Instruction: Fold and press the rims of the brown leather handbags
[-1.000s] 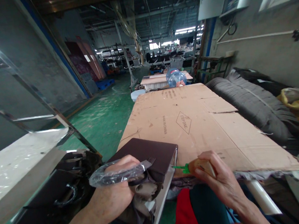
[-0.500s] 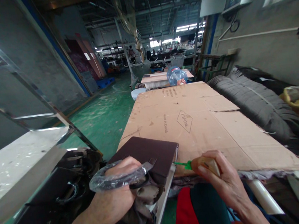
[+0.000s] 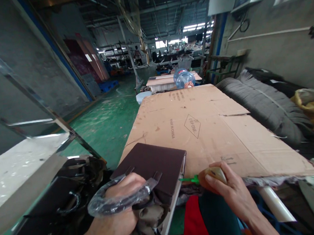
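Note:
A dark brown handbag (image 3: 157, 156) rests tilted over the near edge of the cardboard-covered table. Its handle (image 3: 117, 203), wrapped in clear plastic, loops around my left hand (image 3: 124, 195). That hand is closed on the bag by crumpled grey-brown fabric (image 3: 151, 213); its fingertips are partly hidden. In my right hand (image 3: 227, 181) is a tool with a rounded wooden handle (image 3: 214, 175) and a thin bright green tip (image 3: 190, 180). The tip points left at the bag's pale side edge (image 3: 171, 215), very close to it; whether they touch I cannot tell.
Flattened cardboard (image 3: 211, 126) covers the table. Dark bags (image 3: 51, 207) and a white-topped stand (image 3: 19, 173) with a metal frame are at left. Grey bundled material (image 3: 268, 106) lies along the right. A blue water bottle (image 3: 184, 79) lies beyond the table.
My right hand and the green-tipped tool have moved slightly down and left along the bag's edge. My left hand and the wrapped handle have shifted a little left and down.

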Tool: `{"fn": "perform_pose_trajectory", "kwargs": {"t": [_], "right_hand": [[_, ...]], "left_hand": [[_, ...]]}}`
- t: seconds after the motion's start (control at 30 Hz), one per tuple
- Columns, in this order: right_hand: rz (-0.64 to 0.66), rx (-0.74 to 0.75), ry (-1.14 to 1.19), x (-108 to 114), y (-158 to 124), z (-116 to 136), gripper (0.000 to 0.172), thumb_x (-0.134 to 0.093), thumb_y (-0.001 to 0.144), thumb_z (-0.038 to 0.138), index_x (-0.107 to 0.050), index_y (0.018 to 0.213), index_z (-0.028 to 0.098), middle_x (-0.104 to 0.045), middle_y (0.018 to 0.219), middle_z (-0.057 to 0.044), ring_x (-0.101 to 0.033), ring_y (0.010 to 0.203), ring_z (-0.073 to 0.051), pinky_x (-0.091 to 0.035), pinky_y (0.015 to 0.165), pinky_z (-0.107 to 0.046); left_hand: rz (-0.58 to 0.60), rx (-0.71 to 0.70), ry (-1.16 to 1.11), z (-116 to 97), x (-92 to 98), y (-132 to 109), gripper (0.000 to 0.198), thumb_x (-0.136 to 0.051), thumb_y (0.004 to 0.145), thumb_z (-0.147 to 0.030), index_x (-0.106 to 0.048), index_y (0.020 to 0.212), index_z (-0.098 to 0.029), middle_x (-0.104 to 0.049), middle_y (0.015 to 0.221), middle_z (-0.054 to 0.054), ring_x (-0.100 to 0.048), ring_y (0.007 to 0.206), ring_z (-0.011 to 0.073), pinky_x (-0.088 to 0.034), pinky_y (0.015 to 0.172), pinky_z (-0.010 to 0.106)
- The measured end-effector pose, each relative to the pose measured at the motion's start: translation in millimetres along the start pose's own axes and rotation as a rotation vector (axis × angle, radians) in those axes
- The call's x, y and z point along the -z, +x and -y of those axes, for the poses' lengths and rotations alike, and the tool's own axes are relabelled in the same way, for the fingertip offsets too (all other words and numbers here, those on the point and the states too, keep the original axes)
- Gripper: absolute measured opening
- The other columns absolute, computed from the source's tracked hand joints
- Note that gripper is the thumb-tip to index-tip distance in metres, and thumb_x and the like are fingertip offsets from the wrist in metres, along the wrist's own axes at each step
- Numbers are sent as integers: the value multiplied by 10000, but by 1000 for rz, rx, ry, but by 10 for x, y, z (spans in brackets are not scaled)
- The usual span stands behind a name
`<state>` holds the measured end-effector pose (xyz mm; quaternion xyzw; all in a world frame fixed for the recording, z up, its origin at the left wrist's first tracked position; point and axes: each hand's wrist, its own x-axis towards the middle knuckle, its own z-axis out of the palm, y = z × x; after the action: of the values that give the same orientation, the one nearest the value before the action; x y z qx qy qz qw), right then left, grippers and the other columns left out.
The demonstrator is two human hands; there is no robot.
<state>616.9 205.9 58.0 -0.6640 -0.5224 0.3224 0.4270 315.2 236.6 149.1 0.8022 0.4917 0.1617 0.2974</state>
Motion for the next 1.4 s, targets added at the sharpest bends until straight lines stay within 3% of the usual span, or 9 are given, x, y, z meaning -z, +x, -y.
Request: {"fn": "perform_pose_trajectory", "kwargs": {"t": [0.17, 0.3, 0.43, 0.57, 0.73, 0.87, 1.03, 1.23, 1.4], "right_hand": [[-52, 10, -25, 11, 9, 33, 369, -548, 808, 534, -550, 1001, 220, -615, 753, 10, -560, 689, -213, -407, 616, -317], [35, 2, 20, 26, 10, 41, 330, -545, 819, 512, -555, 975, 221, -624, 750, 12, -573, 711, -217, -418, 636, -314], [-18, -5, 81, 38, -24, 40, 361, -569, 819, 532, -560, 1007, 224, -628, 769, 16, -572, 714, -211, -421, 629, -301], [56, 54, 63, 5, -66, 30, 305, -560, 848, 492, -549, 990, 222, -613, 754, 17, -560, 687, -195, -414, 612, -292], [-35, 63, 54, -17, -105, 54, 318, -572, 845, 493, -544, 1009, 222, -601, 745, 17, -546, 668, -192, -414, 604, -296], [75, 93, 77, -15, -122, 45, 273, -552, 862, 472, -548, 975, 223, -601, 742, 16, -551, 670, -188, -418, 597, -290], [-77, 103, -14, -30, -86, -43, 315, -562, 858, 471, -540, 1044, 218, -600, 784, 4, -546, 672, -187, -417, 596, -301], [42, 100, 10, -18, -71, 0, 273, -546, 867, 473, -524, 993, 231, -599, 769, 22, -550, 687, -185, -415, 615, -296], [20, 115, -9, -5, -57, 23, 263, -551, 865, 465, -531, 978, 230, -601, 794, 17, -552, 710, -191, -412, 625, -301]], "left_hand": [[9, 31, -6, 3, 12, -27, 273, -412, 770, -78, -642, 836, -210, -637, 890, 33, -595, 833, 179, -455, 727, 267], [9, 30, -2, 19, 9, -38, 286, -398, 799, -82, -650, 849, -208, -638, 896, 29, -596, 843, 167, -451, 756, 254], [-1, 26, 4, 11, 8, -51, 284, -399, 807, -79, -652, 845, -203, -638, 882, 30, -595, 829, 161, -448, 745, 247], [-6, 23, 5, 23, 7, -52, 293, -384, 834, -99, -657, 835, -206, -637, 875, 26, -597, 822, 155, -447, 735, 243], [-3, 24, -4, 48, 1, -44, 292, -389, 828, -104, -658, 840, -218, -644, 884, 24, -601, 832, 167, -453, 740, 256], [11, 39, 13, 30, -7, -50, 306, -371, 819, -87, -649, 845, -211, -640, 887, 30, -602, 834, 170, -452, 735, 257], [-7, 10, -5, 37, -22, -52, 303, -368, 830, -105, -651, 818, -214, -640, 869, 31, -605, 813, 170, -455, 725, 252], [-4, 2, -4, 38, -12, -51, 308, -380, 808, -99, -666, 820, -211, -646, 868, 34, -602, 809, 169, -462, 714, 244], [-14, 11, -46, -12, 6, -45, 303, -396, 818, -125, -691, 827, -194, -661, 864, 49, -602, 813, 172, -480, 727, 239]]}}
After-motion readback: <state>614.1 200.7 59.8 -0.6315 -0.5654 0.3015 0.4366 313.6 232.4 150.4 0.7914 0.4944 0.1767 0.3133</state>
